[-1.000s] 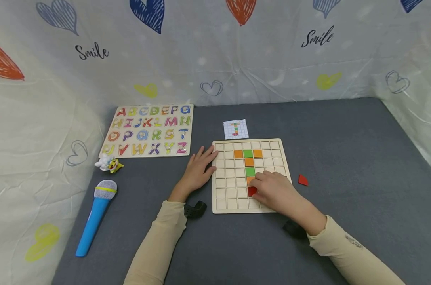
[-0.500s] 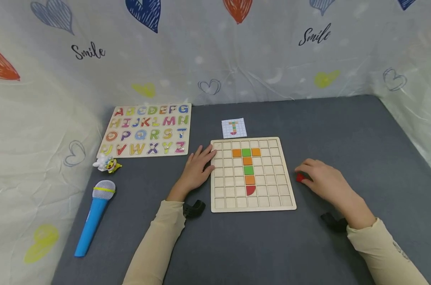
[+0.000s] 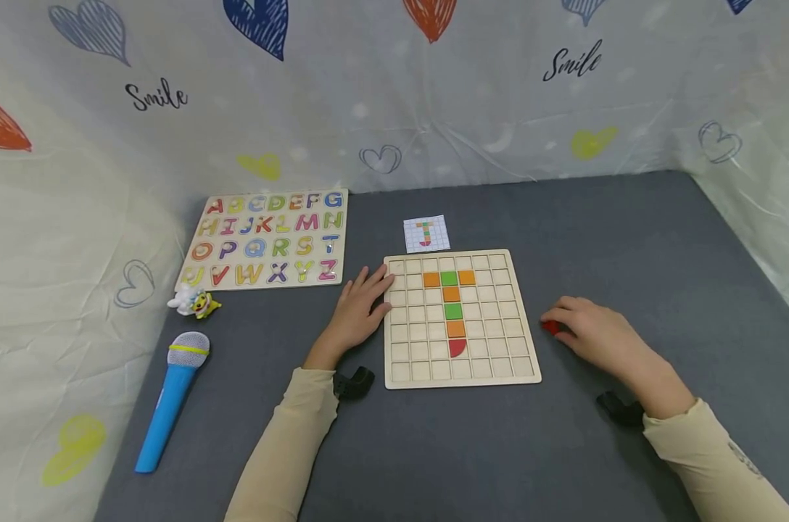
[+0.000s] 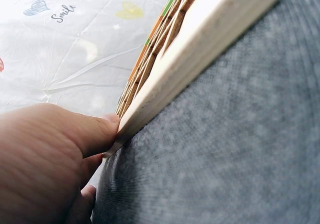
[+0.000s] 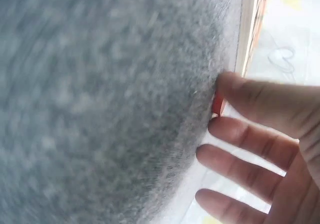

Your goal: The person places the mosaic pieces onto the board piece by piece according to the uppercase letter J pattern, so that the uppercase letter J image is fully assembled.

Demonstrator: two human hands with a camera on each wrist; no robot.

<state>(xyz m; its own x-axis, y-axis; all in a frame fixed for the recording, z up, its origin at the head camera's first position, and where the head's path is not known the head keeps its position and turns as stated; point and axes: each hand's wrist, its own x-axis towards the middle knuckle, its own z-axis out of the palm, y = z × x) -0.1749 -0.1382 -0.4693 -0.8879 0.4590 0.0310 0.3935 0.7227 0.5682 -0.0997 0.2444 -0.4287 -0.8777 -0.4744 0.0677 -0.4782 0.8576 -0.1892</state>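
A wooden grid board (image 3: 427, 372) lies flat on the dark cloth. In its middle column sit orange and green square tiles, with a red quarter-round tile (image 3: 457, 348) at the bottom. My left hand (image 3: 353, 319) rests at the board's left edge with its fingers spread; in the left wrist view the thumb touches the rim. Right of the board, my right hand (image 3: 593, 333) pinches another red tile (image 3: 550, 328) between thumb and forefinger, low at the cloth. Most of that tile is hidden by the fingers, though its red side (image 5: 217, 103) shows in the right wrist view.
Behind the board lies a pattern card (image 3: 426, 233) with a coloured figure. An alphabet board (image 3: 270, 250) is at the back left, a small toy figure (image 3: 205, 304) at its near corner. A blue toy microphone (image 3: 166, 413) lies at the left.
My right hand has left the red tile on the board, moved right and taken hold of the loose red tile. My left hand has stayed at the board's edge.
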